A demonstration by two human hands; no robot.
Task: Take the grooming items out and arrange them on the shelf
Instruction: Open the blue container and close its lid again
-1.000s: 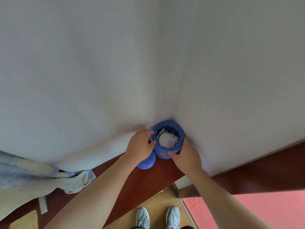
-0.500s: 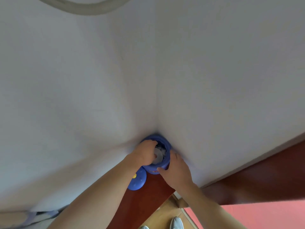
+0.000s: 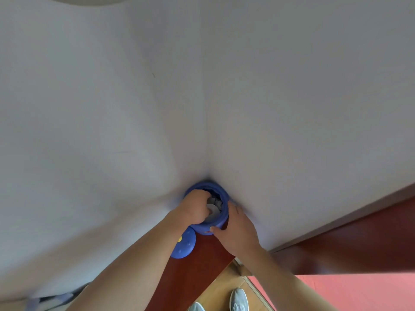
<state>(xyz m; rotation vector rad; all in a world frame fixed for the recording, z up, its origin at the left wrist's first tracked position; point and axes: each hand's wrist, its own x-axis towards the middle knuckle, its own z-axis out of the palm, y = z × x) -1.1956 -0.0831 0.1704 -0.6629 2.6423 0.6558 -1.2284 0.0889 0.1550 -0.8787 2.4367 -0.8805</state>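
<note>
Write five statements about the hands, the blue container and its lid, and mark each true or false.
1. The left hand reaches into the blue container. True.
2. The right hand hangs clear of the container. False: it grips the container's outer wall.
3. The blue lid sits on the container. False: it lies beside it on the shelf.
4. The container stands in the corner where the white walls meet. True.
5. The container is empty. False: pale items show inside it.
</note>
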